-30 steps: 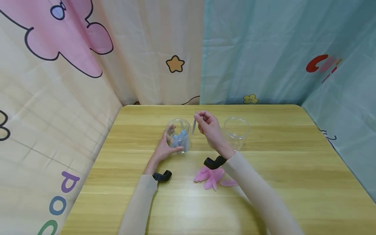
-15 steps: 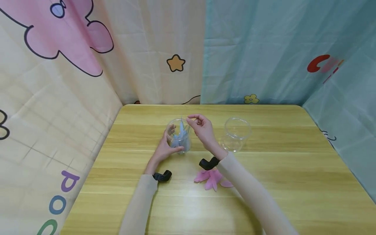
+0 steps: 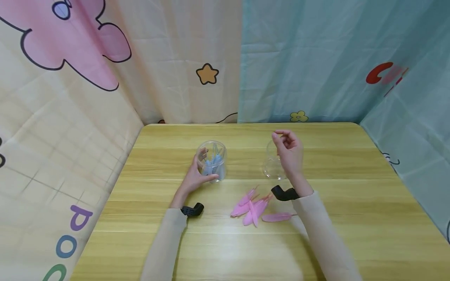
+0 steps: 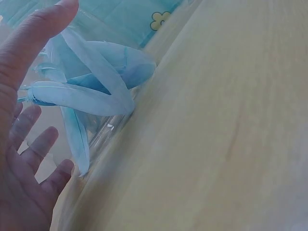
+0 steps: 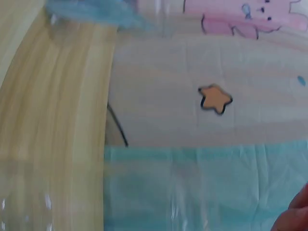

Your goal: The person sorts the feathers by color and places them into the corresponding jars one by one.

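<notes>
My left hand (image 3: pixel 194 177) grips a clear round jar (image 3: pixel 221 171) standing on the table, thumb on the near side and fingers around the left. Several pale blue feathers (image 4: pixel 96 98) lean inside, quills up; the left wrist view shows them through the clear wall. My right hand (image 3: pixel 291 154) is raised over a second clear jar (image 3: pixel 270 169) to the right and partly hides it. Its fingers are loosely bent, with nothing visible between them. Only its fingertips (image 5: pixel 294 214) appear in the right wrist view. Nearer to me lie several pink feathers (image 3: pixel 258 208).
Wood-grain boards make up the table (image 3: pixel 351 218). A cream curtain (image 3: pixel 175 58) and a teal curtain (image 3: pixel 299 58) hang right behind its back edge, with printed cloth along both sides. Each wrist wears a black camera mount (image 3: pixel 192 210).
My right hand put a blue feather into the left jar, let go, and moved right over the other jar. The left hand has stayed around its jar. More pink feathers now show.
</notes>
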The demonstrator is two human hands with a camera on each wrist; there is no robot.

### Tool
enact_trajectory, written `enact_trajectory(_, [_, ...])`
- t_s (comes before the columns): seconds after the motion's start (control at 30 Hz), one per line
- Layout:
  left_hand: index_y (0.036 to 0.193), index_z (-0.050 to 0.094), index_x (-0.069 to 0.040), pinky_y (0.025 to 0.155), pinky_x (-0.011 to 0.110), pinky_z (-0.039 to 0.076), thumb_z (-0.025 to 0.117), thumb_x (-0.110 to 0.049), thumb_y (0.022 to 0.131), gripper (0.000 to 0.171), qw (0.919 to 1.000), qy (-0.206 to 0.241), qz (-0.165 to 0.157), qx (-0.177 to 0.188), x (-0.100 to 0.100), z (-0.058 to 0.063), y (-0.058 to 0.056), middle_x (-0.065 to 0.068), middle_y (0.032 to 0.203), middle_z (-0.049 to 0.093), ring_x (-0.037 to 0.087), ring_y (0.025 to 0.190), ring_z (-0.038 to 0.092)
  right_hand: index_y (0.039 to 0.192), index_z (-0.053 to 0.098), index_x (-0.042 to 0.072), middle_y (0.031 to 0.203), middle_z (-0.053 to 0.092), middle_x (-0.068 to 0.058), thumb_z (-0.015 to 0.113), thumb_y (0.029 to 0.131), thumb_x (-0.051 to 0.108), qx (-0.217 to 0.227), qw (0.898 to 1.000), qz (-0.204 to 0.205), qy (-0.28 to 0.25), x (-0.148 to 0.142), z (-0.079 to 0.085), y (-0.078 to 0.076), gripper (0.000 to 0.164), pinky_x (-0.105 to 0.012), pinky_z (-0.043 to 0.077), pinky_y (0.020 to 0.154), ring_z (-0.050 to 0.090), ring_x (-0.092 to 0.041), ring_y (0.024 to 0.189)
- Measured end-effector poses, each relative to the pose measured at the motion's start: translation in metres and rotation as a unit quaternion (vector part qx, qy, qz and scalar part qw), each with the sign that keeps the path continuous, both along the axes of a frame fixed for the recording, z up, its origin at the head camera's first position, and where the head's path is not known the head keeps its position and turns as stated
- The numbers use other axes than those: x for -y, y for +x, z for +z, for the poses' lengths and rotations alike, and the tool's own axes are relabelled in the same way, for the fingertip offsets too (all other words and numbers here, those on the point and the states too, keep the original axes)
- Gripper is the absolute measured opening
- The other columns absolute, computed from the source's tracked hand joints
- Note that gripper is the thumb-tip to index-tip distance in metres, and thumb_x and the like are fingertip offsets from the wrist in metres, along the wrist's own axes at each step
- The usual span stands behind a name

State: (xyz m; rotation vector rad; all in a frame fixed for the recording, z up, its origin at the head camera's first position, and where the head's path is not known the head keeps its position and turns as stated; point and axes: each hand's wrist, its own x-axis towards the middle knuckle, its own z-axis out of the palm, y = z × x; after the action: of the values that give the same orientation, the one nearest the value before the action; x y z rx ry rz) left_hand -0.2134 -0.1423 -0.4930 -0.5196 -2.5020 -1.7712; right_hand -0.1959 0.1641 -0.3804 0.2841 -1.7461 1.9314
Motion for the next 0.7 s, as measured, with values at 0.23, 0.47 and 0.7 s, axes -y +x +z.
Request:
enact_trajectory(0.23, [0.149, 0.02, -0.023, 0.107, 0.052, 0.02, 0.087, -0.023, 0.069, 0.104, 0.9999, 0.015, -0.006, 0.005, -0.001, -0.002, -0.001, 0.004, 0.15, 0.031, 0.022, 0.136, 0.027, 0.126, 0.049, -0.008, 0.113, 0.05, -0.025, 0.074, 0.077, -0.002, 0.017, 0.982, -0.036, 0.184, -0.057, -0.002, 0.015, 0.054, -0.032, 0.036, 0.084, 0.046, -0.032, 0.103])
enact_trajectory(0.47, [0.15, 0.017, -0.013, 0.107, 0.054, 0.019, 0.085, -0.011, 0.071, 0.104, 0.9997, 0.015, -0.015, 0.011, -0.002, 0.009, 0.005, 0.014, 0.151, 0.028, 0.028, 0.137, 0.025, 0.149, 0.012, -0.001, 0.149, 0.022, -0.026, 0.08, 0.069, -0.006, 0.106, 0.953, 0.119, 0.258, -0.089, -0.033, 0.009, 0.104, -0.061, 0.021, 0.102, 0.019, -0.042, 0.134])
enact_trajectory(0.7, [0.147, 0.02, -0.007, 0.106, 0.057, 0.02, 0.083, -0.01, 0.073, 0.098, 0.9998, 0.003, -0.019, 0.006, -0.006, 0.03, 0.015, 0.02, 0.149, 0.029, 0.034, 0.136, 0.027, 0.149, 0.006, 0.002, 0.15, 0.016, -0.028, 0.08, 0.069, -0.008, 0.142, 0.943, 0.202, 0.224, -0.093, -0.066, -0.002, 0.109, -0.065, 0.012, 0.102, 0.014, -0.045, 0.136])
